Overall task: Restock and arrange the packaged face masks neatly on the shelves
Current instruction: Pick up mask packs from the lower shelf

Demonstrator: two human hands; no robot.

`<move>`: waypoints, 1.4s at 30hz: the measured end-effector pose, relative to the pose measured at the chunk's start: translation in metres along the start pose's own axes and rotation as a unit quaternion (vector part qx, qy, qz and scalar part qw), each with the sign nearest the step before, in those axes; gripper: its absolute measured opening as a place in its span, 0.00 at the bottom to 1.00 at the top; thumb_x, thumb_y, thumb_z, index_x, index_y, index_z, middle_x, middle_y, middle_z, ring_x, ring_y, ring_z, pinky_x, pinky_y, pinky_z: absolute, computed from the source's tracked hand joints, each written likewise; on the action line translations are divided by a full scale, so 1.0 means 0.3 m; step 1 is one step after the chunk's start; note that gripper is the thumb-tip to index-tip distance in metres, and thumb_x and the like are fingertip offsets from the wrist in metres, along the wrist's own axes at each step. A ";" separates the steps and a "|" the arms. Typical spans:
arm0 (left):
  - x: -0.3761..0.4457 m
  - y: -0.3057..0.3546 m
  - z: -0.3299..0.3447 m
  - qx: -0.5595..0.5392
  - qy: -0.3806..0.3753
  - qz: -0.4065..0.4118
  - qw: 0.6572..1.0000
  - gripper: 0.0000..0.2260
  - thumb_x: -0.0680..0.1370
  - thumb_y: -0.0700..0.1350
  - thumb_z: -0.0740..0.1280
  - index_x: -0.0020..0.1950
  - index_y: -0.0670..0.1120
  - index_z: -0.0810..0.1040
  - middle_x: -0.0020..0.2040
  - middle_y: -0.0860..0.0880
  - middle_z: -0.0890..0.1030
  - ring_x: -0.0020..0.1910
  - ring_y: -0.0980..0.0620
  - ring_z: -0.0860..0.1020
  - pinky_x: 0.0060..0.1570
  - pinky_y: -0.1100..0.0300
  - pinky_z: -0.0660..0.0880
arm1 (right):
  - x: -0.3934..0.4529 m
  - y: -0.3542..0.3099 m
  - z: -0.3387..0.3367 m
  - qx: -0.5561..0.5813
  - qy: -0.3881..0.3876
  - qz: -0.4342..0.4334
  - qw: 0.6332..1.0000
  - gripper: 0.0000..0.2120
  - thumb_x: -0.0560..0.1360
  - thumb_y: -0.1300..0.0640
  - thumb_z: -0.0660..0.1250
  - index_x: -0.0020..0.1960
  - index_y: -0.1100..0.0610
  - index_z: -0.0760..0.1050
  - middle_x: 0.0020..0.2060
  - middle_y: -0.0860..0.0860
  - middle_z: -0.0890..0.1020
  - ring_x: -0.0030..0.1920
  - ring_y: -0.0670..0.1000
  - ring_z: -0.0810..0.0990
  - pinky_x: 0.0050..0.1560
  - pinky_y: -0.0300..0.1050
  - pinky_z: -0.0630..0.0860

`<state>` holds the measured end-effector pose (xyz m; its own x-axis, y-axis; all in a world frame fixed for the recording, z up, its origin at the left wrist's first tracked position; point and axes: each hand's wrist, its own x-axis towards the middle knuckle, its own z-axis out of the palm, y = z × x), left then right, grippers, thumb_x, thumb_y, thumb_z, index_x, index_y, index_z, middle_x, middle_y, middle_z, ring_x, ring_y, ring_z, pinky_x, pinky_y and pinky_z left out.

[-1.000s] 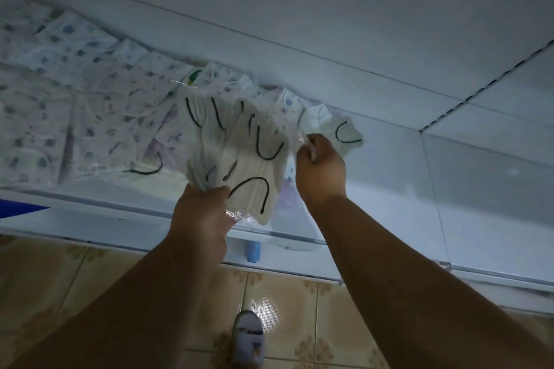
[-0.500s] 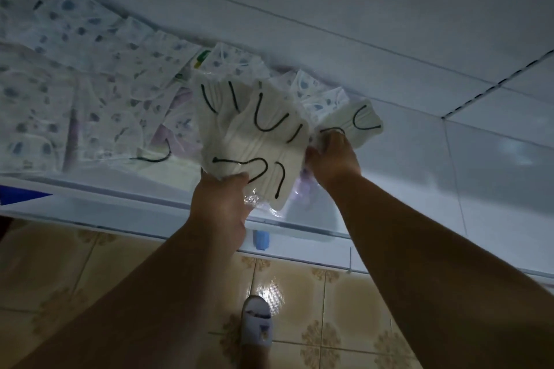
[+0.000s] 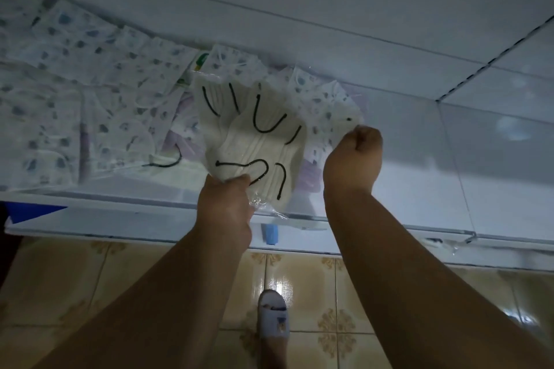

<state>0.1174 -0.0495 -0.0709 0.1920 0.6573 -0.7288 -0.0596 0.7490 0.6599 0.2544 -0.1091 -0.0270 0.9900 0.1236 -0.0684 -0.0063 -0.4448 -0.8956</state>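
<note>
Head view: left hand point(image 3: 224, 207) grips the near edge of a white mask pack point(image 3: 254, 141) lying on the shelf point(image 3: 120, 213) — pack just beyond the knuckles. Right hand point(image 3: 353, 156) pinches a patterned pack point(image 3: 326, 111) beside it, fingers curled.

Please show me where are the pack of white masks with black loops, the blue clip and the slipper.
white mask pack point(image 3: 254, 141), head view, its middle.
blue clip point(image 3: 269, 234), head view, its body.
slipper point(image 3: 273, 316), head view, its top.

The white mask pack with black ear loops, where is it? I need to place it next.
Head view, centre: the white mask pack lies over the printed mask packs on the shelf, gripped by the left hand.
</note>
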 end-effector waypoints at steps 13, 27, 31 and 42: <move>-0.106 0.097 -0.296 0.011 -0.127 -0.066 0.990 0.10 0.79 0.32 0.62 0.60 0.39 0.75 0.50 0.42 0.81 0.45 0.46 0.82 0.39 0.56 0.82 | -0.513 0.051 -0.012 -0.017 -0.078 -0.094 0.992 0.11 0.77 0.58 0.70 0.55 0.44 0.78 0.63 0.41 0.76 0.64 0.43 0.76 0.64 0.46 0.75; -0.472 0.112 -0.633 -0.046 -0.302 -0.115 0.945 0.14 0.75 0.44 0.65 0.56 0.40 0.83 0.56 0.37 0.84 0.53 0.40 0.84 0.58 0.43 0.79 | -0.772 0.045 -0.247 0.313 -0.229 0.325 0.862 0.12 0.77 0.66 0.68 0.60 0.66 0.78 0.53 0.63 0.84 0.52 0.63 0.85 0.46 0.57 0.82; -0.654 0.164 -0.762 -0.064 -0.367 -0.152 0.916 0.30 0.76 0.61 0.61 0.69 0.42 0.78 0.66 0.38 0.79 0.65 0.38 0.78 0.65 0.40 0.74 | -0.893 -0.007 -0.420 0.297 -0.247 0.318 0.866 0.17 0.77 0.65 0.68 0.65 0.69 0.74 0.56 0.65 0.83 0.54 0.65 0.83 0.49 0.62 0.81; -1.165 0.193 -1.033 0.084 -0.341 0.004 0.936 0.25 0.65 0.29 0.73 0.60 0.45 0.80 0.48 0.43 0.86 0.42 0.46 0.84 0.38 0.58 0.82 | -1.260 -0.226 -0.796 0.260 -0.338 0.199 0.882 0.10 0.76 0.67 0.70 0.56 0.67 0.77 0.44 0.61 0.86 0.44 0.58 0.87 0.43 0.55 0.84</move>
<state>-0.2566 -0.2100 0.1654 0.7770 0.4132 -0.4749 0.0804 0.6831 0.7259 -0.0857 -0.3374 0.1646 0.5848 0.6291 -0.5120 -0.5726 -0.1268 -0.8099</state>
